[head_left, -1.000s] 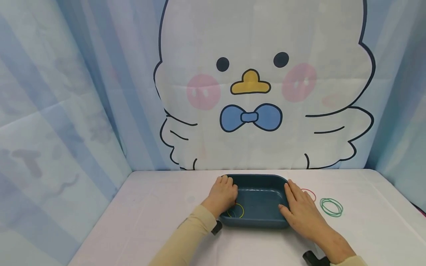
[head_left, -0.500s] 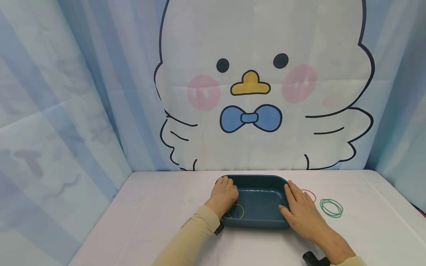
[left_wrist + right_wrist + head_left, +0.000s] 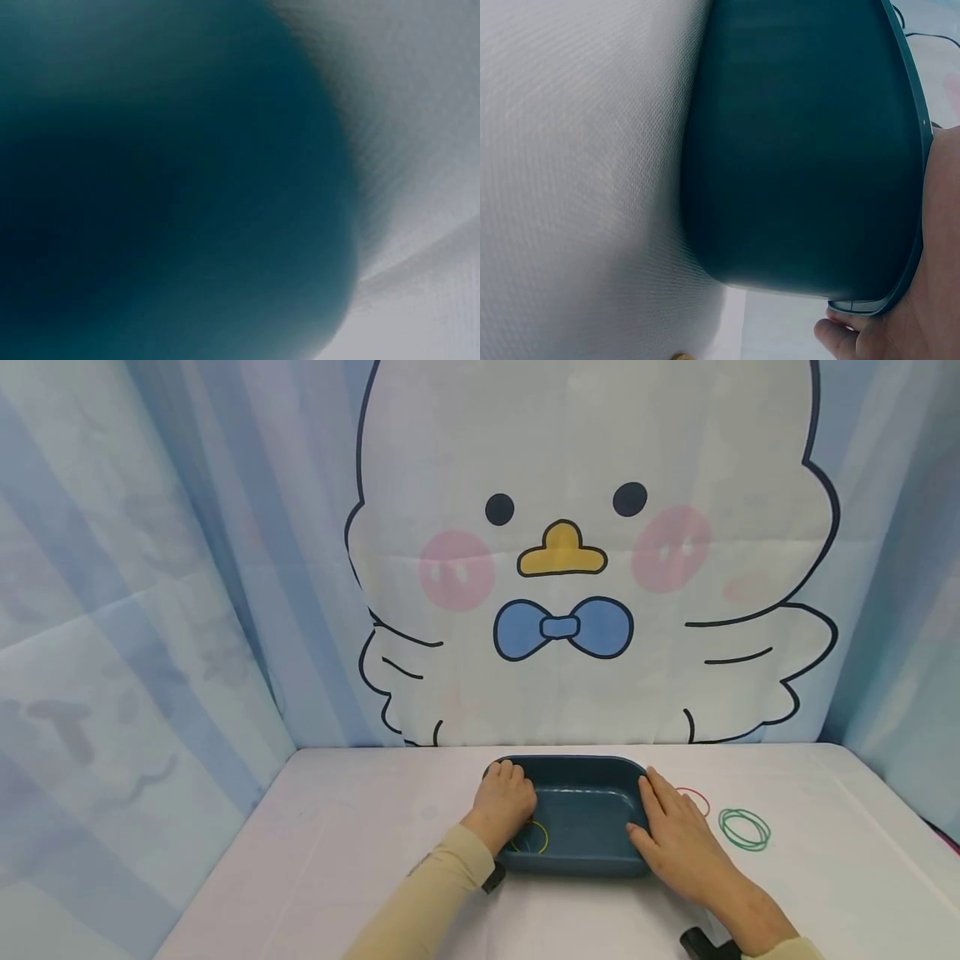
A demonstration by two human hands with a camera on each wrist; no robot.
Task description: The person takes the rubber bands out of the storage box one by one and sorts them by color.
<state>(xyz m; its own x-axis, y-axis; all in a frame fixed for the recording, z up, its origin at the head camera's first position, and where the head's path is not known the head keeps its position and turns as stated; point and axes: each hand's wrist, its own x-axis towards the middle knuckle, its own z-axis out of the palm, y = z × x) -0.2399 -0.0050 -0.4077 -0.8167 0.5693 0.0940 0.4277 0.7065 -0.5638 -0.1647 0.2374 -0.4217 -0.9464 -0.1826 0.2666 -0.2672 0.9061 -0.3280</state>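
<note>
A dark teal rectangular tray (image 3: pixel 592 814) sits on the table between my two hands. My left hand (image 3: pixel 501 802) grips its left rim with curled fingers, their tips partly hidden. My right hand (image 3: pixel 684 843) holds the right side, the thumb inside the rim and the other fingers along the outside. A yellow rubber band (image 3: pixel 547 837) lies in the tray's near left corner beside my left wrist. In the right wrist view, the palm (image 3: pixel 939 247) rests against the rim. The tray wall (image 3: pixel 187 225) fills most of the blurred left wrist view.
Several green rubber bands (image 3: pixel 768 835) lie in a loose bundle right of my right hand. Partly behind that hand is a red rubber band (image 3: pixel 708 806). The white table (image 3: pixel 360 860) ends at a cartoon-printed curtain (image 3: pixel 562 693) at the back.
My left hand and forearm have shifted very slightly at the rim, while the right hand keeps its place. The tray and rubber bands have not visibly moved on the table.
</note>
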